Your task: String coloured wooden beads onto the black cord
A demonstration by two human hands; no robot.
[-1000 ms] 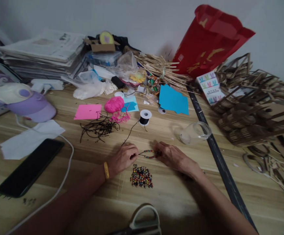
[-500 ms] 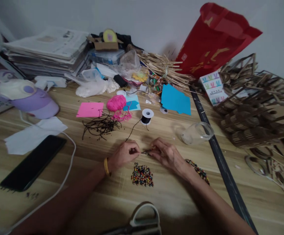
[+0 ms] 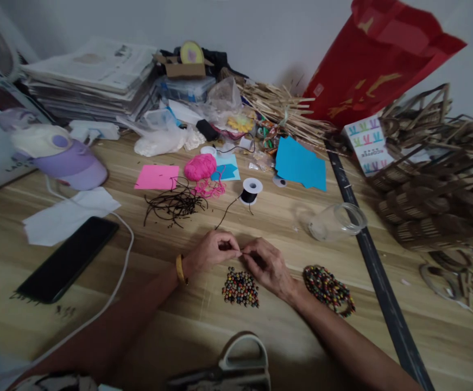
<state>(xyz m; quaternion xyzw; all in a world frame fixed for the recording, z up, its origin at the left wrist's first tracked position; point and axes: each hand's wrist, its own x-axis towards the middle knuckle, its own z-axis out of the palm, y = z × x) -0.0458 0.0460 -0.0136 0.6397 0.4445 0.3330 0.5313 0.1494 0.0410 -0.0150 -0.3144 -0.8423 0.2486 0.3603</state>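
My left hand (image 3: pixel 215 250) is closed in a pinch on a thin black cord. My right hand (image 3: pixel 267 266) pinches close against it, the fingertips of both nearly meeting. Only a tiny dark bit of cord shows between them, and whether a bead is there I cannot tell. The cord (image 3: pixel 228 210) runs from a white spool (image 3: pixel 252 186) down behind my left hand. Just below my hands lies a loose patch of small multicoloured wooden beads (image 3: pixel 240 289). Strung beads (image 3: pixel 329 290) rest in a coil beside my right forearm.
Scissors (image 3: pixel 244 361) lie at the near edge. A glass jar (image 3: pixel 334 222) on its side is at right, near brown woven baskets (image 3: pixel 419 212). Cut black cords (image 3: pixel 175 202), pink yarn (image 3: pixel 200 166) and blue paper (image 3: pixel 301 163) lie beyond; a phone (image 3: pixel 69 260) is at left.
My hands have come closer together, hiding most of the cord between them. My right forearm has shifted, uncovering the strung beads. The whole view has moved slightly.
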